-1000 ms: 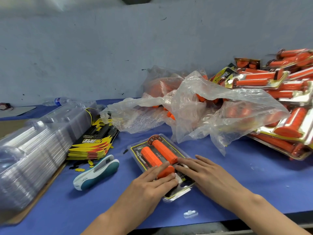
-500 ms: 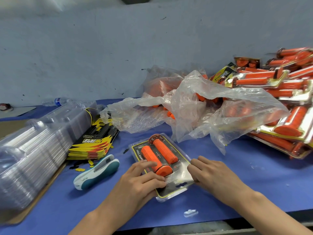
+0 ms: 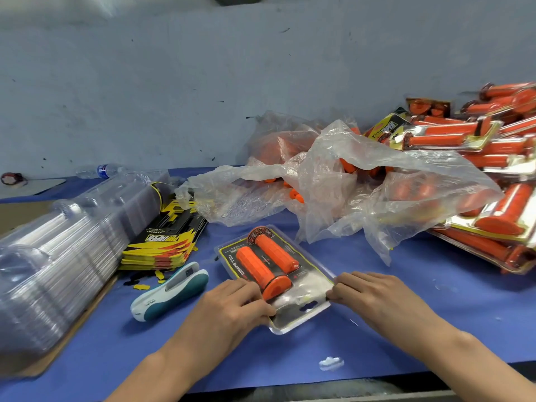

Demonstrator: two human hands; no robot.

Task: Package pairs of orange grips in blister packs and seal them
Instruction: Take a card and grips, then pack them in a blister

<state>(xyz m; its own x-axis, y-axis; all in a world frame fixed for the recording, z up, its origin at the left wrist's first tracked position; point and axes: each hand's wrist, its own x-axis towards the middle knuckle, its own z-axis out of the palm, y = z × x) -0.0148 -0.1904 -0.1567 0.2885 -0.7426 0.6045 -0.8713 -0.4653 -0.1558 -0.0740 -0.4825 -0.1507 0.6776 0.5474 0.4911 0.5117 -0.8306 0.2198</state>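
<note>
A clear blister pack (image 3: 301, 303) with a black and yellow card lies on the blue table, holding two orange grips (image 3: 265, 264) side by side. My left hand (image 3: 232, 309) grips the pack's near left edge with curled fingers. My right hand (image 3: 374, 297) pinches its right edge. A crumpled clear plastic bag (image 3: 342, 190) behind it holds loose orange grips.
A white and teal stapler (image 3: 169, 291) lies left of the pack. Stacked printed cards (image 3: 165, 242) and a long stack of empty clear blisters (image 3: 52, 262) fill the left. Finished packs (image 3: 478, 181) pile at the right. A water bottle (image 3: 100, 171) lies by the wall.
Both hands went from lying flat on top of the pack to curling around its left and right edges. The pack shifted slightly toward me.
</note>
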